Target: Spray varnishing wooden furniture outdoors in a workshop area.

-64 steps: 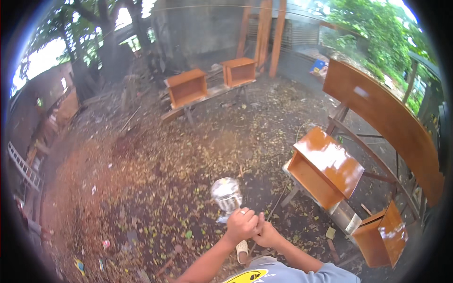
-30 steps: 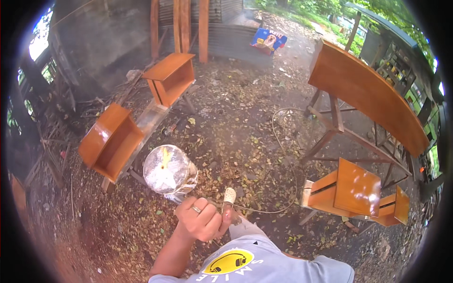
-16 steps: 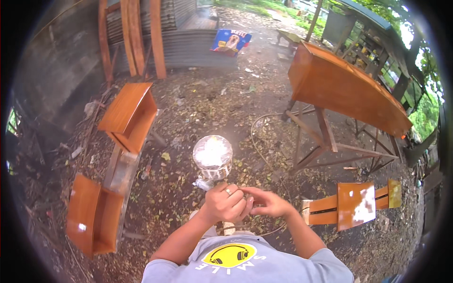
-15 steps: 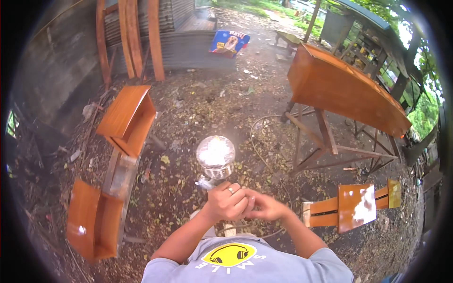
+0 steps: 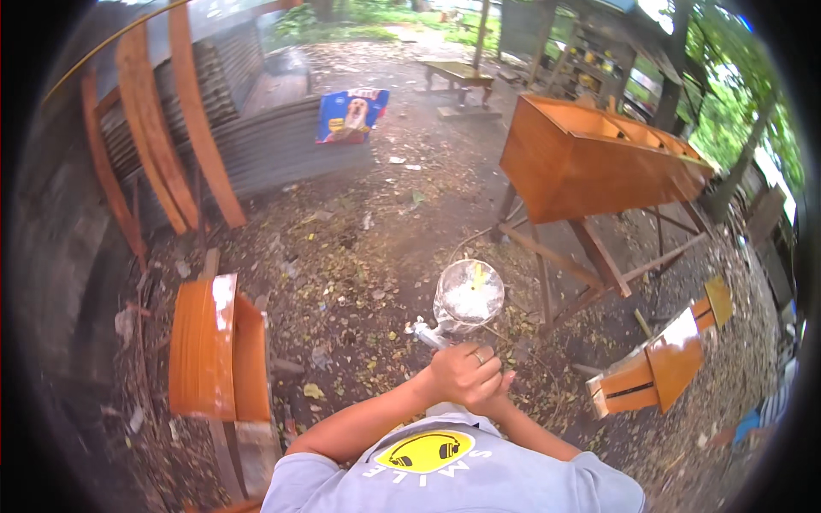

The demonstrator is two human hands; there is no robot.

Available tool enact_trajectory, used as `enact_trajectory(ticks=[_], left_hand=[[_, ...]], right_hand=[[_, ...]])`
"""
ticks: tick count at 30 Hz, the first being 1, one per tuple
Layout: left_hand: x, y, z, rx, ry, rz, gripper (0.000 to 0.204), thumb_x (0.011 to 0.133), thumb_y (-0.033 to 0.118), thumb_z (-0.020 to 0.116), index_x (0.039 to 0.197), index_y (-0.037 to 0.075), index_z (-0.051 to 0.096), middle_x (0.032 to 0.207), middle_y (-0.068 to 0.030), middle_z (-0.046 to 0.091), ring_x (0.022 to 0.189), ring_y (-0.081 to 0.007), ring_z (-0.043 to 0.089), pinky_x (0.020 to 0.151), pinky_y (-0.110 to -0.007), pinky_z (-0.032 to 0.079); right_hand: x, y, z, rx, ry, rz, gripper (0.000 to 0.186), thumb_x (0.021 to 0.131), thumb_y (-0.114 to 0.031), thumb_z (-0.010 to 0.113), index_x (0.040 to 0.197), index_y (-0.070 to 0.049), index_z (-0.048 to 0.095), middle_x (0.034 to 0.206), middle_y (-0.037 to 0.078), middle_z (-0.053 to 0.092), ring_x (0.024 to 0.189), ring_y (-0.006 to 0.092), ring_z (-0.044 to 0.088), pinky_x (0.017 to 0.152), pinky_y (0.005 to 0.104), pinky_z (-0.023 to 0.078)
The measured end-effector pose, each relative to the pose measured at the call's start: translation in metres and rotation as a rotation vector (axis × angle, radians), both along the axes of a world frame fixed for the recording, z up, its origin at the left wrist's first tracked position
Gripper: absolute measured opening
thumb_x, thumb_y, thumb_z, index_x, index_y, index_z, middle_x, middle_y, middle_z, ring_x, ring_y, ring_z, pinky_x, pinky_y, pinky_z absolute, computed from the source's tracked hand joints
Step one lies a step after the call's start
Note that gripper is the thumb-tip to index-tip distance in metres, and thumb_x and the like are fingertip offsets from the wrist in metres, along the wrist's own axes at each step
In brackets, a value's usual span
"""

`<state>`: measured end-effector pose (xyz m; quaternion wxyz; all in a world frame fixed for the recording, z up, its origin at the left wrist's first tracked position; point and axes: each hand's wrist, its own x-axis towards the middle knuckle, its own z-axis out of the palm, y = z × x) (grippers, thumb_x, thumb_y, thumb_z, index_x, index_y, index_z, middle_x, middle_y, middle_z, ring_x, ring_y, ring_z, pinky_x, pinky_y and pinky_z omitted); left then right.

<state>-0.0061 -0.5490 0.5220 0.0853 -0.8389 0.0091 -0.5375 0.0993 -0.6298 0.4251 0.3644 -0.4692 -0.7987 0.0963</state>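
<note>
A spray gun (image 5: 430,334) with a round, shiny metal cup (image 5: 469,295) is held out in front of my chest. Light glares off the cup's top, where a small yellow mark shows. My left hand (image 5: 466,374), with a ring on one finger, is closed just below the gun body; its fingers hide the handle. Against its right side lies my right hand (image 5: 501,398). Only its thumb and back edge show, with the other fingers hidden behind the left hand, so its grip is unclear.
Orange-brown wooden box pieces stand around me: one at left (image 5: 203,346), a long open cabinet (image 5: 590,162) on a wooden trestle at right. A shiny panel (image 5: 676,363) rests on slats near right. Long boards (image 5: 154,128) lean by corrugated sheeting (image 5: 282,132). Leaves litter the ground.
The view has turned, so the surroundings sit differently in it. Both hands and the spray gun have shifted rightward in the picture, and the right hand is now more hidden behind the left.
</note>
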Motion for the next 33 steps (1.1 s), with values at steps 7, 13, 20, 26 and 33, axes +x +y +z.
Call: enact_trajectory(ticks=[7,13,20,26,33], left_hand=[[0.003,0.194,-0.022,-0.029,0.085,-0.169,0.034,0.074,0.011,0.072,0.056,0.012,0.043,0.058,-0.0012,0.049,0.053,-0.0166,0.052,0.047,-0.029,0.037],[0.017,0.382,-0.051,-0.136,0.151,-0.12,0.023,0.078,0.027,0.07,0.071,0.005,0.065,0.077,-0.0084,0.063,0.069,-0.0264,0.062,0.06,-0.035,0.047],[-0.055,0.625,-0.128,-0.533,0.148,0.327,0.037,0.08,0.008,0.067,0.116,0.001,0.058,0.109,-0.0157,0.06,0.094,-0.0299,0.058,0.083,-0.047,0.047],[-0.061,0.859,-0.19,-0.998,-0.116,0.622,0.06,0.083,-0.003,0.061,0.138,0.001,0.036,0.122,-0.0173,0.051,0.094,-0.0253,0.054,0.089,-0.039,0.044],[0.062,1.157,-0.084,-0.884,-0.088,0.107,0.016,0.094,0.014,0.057,0.094,-0.002,0.06,0.08,-0.01,0.056,0.076,-0.0238,0.057,0.091,-0.038,0.044]], right_hand=[[-0.002,0.178,-0.018,-0.217,0.365,-0.116,0.044,0.088,-0.019,0.062,0.128,-0.002,0.055,0.122,0.018,0.06,0.109,0.029,0.062,0.091,0.0368,0.052],[0.016,0.395,-0.071,-0.14,0.672,-0.031,0.034,0.086,-0.014,0.068,0.118,-0.004,0.064,0.115,0.015,0.069,0.106,0.0217,0.066,0.088,0.0341,0.052],[0.046,0.604,-0.061,-0.596,1.05,-0.258,0.049,0.096,-0.024,0.066,0.14,-0.006,0.053,0.111,0.009,0.072,0.103,0.0154,0.064,0.094,0.0321,0.049],[0.095,0.806,-0.097,-0.765,1.228,-0.442,0.037,0.097,-0.021,0.065,0.132,-0.01,0.061,0.09,0.001,0.07,0.06,0.0041,0.052,0.052,0.0219,0.042],[0.164,1.048,-0.05,-0.736,1.286,-0.614,0.021,0.098,-0.021,0.064,0.115,-0.009,0.066,0.074,-0.005,0.061,0.053,0.0034,0.045,0.048,0.0211,0.037]])
